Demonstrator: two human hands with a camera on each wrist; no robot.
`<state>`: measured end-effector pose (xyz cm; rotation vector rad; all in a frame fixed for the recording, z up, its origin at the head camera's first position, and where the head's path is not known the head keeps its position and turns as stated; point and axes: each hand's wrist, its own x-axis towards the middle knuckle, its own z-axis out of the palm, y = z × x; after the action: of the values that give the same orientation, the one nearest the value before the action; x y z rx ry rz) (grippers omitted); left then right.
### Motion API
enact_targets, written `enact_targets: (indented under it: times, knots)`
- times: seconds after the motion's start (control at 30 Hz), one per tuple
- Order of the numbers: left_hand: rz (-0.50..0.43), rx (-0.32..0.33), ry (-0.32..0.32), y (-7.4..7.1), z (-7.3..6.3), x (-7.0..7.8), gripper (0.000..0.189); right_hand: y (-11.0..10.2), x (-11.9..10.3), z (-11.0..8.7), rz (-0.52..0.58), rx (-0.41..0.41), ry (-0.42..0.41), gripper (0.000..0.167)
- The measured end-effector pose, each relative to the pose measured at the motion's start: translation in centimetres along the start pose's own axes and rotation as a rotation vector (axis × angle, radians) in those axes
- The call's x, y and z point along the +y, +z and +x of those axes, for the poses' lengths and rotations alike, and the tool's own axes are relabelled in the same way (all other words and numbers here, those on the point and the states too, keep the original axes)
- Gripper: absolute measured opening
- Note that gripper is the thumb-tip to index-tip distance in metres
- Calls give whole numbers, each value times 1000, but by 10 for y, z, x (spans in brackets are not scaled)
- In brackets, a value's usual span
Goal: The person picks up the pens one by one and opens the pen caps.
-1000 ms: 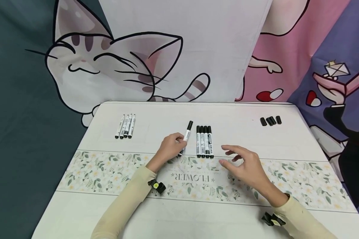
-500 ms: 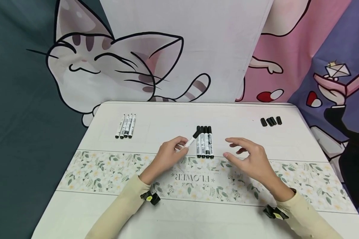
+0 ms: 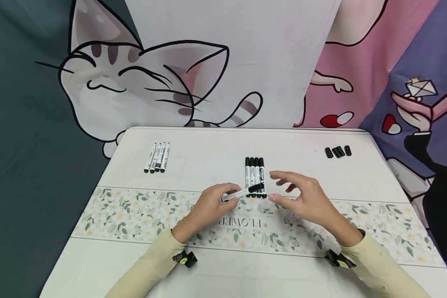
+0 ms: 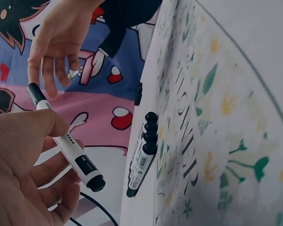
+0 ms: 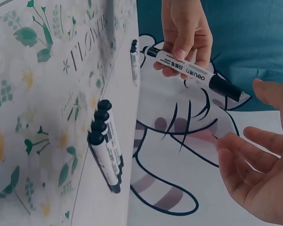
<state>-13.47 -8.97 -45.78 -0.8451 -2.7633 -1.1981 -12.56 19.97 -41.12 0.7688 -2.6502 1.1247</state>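
Observation:
In the head view my left hand [image 3: 213, 205] pinches a white whiteboard marker [image 3: 238, 193] with a black cap. Its capped end points right, toward my right hand [image 3: 305, 194]. That hand hovers with thumb and fingers spread apart, holding nothing. The left wrist view shows the marker [image 4: 74, 148] between thumb and fingers, raised off the table. In the right wrist view its black cap [image 5: 226, 88] lies just short of my right fingertips. Behind the held marker, a row of several capped markers [image 3: 255, 174] lies side by side on the table.
Several uncapped markers [image 3: 157, 158] lie at the table's back left. Several loose black caps [image 3: 337, 152] sit at the back right. A flowered strip [image 3: 126, 213] crosses the white table [image 3: 205, 145], and printed cloth [image 3: 268, 62] hangs behind it.
My left hand has lifted the marker off the table and turned it from steep to nearly level, cap toward the right. My right hand went slightly right, then back left.

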Motion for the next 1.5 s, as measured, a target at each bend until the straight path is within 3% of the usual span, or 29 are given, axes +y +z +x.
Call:
enact_targets:
  times: [0.4, 0.63, 0.97, 1.23, 1.5]
  knots:
    - [9, -9, 69, 6, -5, 4, 23, 16, -7, 5, -4, -100, -114, 48]
    - [20, -13, 82, 8, -7, 7, 24, 22, -9, 6, -5, -105, -191, 30]
    - [19, -69, 59, 12, -9, 9, 36, 29, -11, 3, -37, -60, -243, 21]
    - [-4, -18, 35, 17, -13, 8, 41, 30, -15, 1, -67, -38, -271, 20]
    - [-37, 13, 97, 20, -15, 8, 33, 27, -20, -1, -83, -32, -330, 21]
